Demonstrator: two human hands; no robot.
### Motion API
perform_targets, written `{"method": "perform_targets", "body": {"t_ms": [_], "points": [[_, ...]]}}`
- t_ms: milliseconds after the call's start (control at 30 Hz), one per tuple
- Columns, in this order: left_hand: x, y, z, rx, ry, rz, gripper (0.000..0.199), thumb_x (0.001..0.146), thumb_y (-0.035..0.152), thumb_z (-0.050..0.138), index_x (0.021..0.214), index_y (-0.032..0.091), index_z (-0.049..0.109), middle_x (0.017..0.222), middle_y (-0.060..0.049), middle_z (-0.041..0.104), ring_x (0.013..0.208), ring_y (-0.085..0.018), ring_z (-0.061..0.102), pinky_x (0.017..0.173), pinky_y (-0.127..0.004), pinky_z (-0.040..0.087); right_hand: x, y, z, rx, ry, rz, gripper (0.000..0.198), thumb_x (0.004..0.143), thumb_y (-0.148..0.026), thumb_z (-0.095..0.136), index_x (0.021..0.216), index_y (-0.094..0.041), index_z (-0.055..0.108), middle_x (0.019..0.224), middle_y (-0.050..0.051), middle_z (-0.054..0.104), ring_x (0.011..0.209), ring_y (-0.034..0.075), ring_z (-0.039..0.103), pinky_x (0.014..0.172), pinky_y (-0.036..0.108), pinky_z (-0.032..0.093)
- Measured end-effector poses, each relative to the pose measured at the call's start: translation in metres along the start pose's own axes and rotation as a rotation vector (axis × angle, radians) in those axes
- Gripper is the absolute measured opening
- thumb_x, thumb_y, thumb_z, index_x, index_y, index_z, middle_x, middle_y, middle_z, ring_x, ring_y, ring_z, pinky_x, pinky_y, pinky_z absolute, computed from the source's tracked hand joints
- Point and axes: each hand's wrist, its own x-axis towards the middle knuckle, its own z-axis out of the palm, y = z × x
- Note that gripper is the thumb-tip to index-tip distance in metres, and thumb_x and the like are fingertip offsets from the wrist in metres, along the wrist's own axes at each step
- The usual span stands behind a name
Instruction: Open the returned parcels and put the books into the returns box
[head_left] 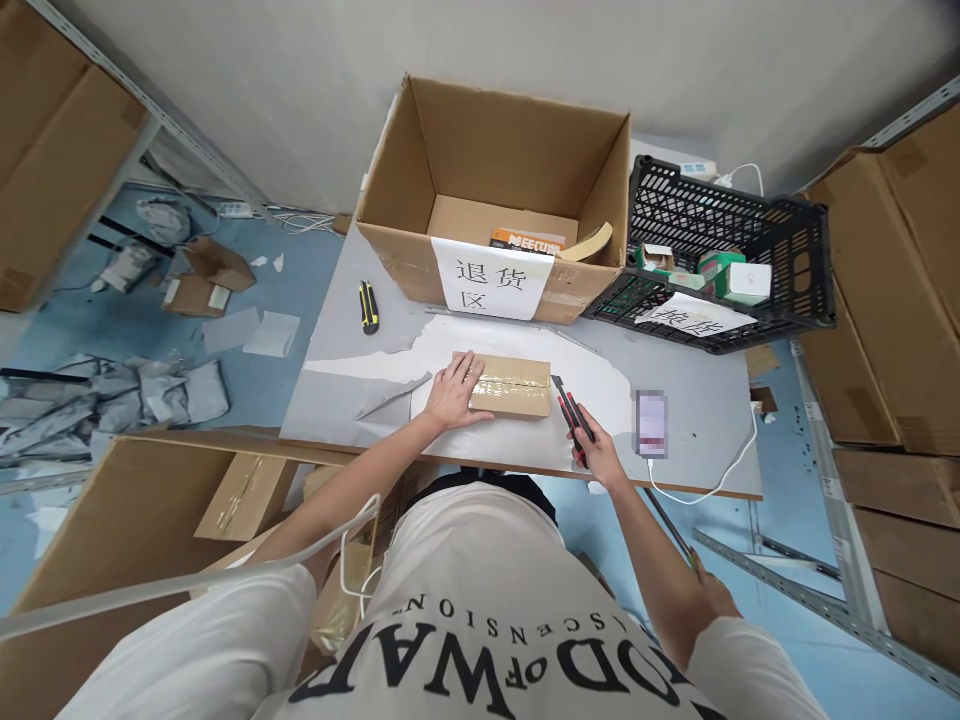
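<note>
- Carton (517, 388), brown and closed with shiny tape, lies on a white sheet (600, 368) a little back from the middle of the front edge of the table (712, 412); its long axis runs left to right, roughly along that edge, and the taped seam follows it.
- The left hand (454, 392) rests on the left end of the carton, fingers laid flat and somewhat spread over the top, thumb stretched along the side nearer the front edge.
- The right hand (598, 452) has its fingers wrapped around a red-and-black cutter (572, 418), held over the table by the front edge, its tip aimed toward the back edge and slightly left.
- The carton lies to the left of the right fingers; the cutter's tip is just beside its right end, about level with the seam (whether they touch, I cannot tell). The right hand is nearer that end, the left hand covers the other.
- A yellow-and-black cutter (368, 307) lies near the left edge, a phone (652, 425) toward the front right corner.
- Along the back edge stands a large box (517, 140), with a black crate (806, 290) at the back right corner.
</note>
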Motion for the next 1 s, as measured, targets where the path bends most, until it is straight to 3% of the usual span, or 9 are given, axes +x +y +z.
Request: {"method": "perform_targets", "body": {"t_ms": [167,300,700,900,1000], "points": [[-0.002,-0.004,0.01,-0.045,0.061,0.035,0.108,0.065,0.08,0.057,0.147,0.012,0.035,0.154,-0.022,0.028,0.141,-0.042,0.023,0.105,-0.052,0.034,0.002,-0.004,-0.005,-0.028,-0.038,0.02,0.087,0.077,-0.06,0.064,0.15,-0.028,0.028,0.076,-0.003,0.054,0.042,0.006,0.045,0.034,0.021,0.036],[-0.006,-0.006,0.021,-0.121,0.132,0.051,0.109,0.063,0.08,0.059,0.145,0.011,0.037,0.153,-0.024,0.029,0.141,-0.043,0.022,0.107,-0.055,0.032,0.0,-0.006,-0.015,-0.078,-0.08,0.038,0.085,0.077,-0.059,0.065,0.149,-0.029,0.032,0.071,-0.005,0.053,0.041,0.006,0.043,0.033,0.02,0.034],[-0.008,-0.008,0.029,-0.155,0.173,0.071,0.111,0.063,0.082,0.058,0.145,0.011,0.036,0.153,-0.025,0.026,0.141,-0.044,0.021,0.11,-0.059,0.027,-0.033,0.017,-0.04,-0.122,-0.223,0.101,0.081,0.08,-0.054,0.065,0.149,-0.026,0.034,0.068,-0.004,0.053,0.04,0.006,0.041,0.034,0.021,0.033],[-0.007,-0.012,0.032,-0.161,0.177,0.114,0.111,0.063,0.08,0.06,0.145,0.007,0.037,0.153,-0.026,0.025,0.142,-0.045,0.019,0.113,-0.058,0.023,-0.05,0.023,-0.042,-0.126,-0.247,0.133,0.071,0.083,-0.051,0.062,0.146,-0.029,0.037,0.073,-0.004,0.054,0.041,0.005,0.043,0.034,0.02,0.034],[-0.005,-0.013,0.03,-0.18,0.18,0.118,0.111,0.061,0.079,0.063,0.145,0.01,0.037,0.154,-0.025,0.025,0.143,-0.044,0.018,0.114,-0.058,0.022,-0.053,0.026,-0.048,-0.124,-0.191,0.097,0.071,0.081,-0.052,0.064,0.143,-0.027,0.041,0.072,-0.003,0.057,0.04,0.006,0.044,0.033,0.021,0.036]]}}
